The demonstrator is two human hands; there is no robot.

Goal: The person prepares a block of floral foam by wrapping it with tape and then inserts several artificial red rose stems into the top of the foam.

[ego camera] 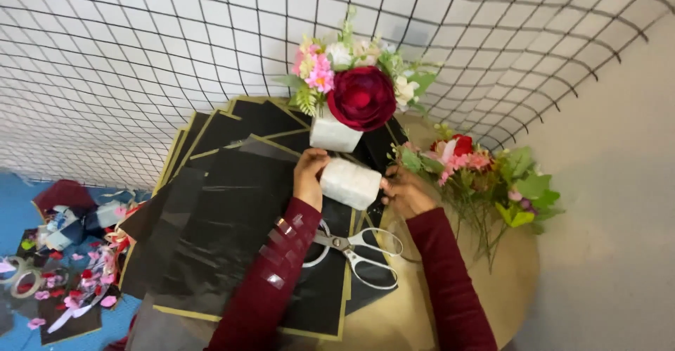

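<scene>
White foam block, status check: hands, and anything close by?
Left hand and right hand grip white foam block by its ends. Scissors lie just below, on black sheets.

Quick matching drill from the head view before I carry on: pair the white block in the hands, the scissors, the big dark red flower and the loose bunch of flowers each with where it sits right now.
Things:
1. white block
2. scissors
3. dark red flower
4. loose flower bunch

Places:
A. lying on the black sheets between the two forearms
B. at the right edge of the round table
C. held between the left hand and right hand
D. atop the arrangement in the white base, by the wire grid

Pairs: 1-C, 2-A, 3-D, 4-B
</scene>
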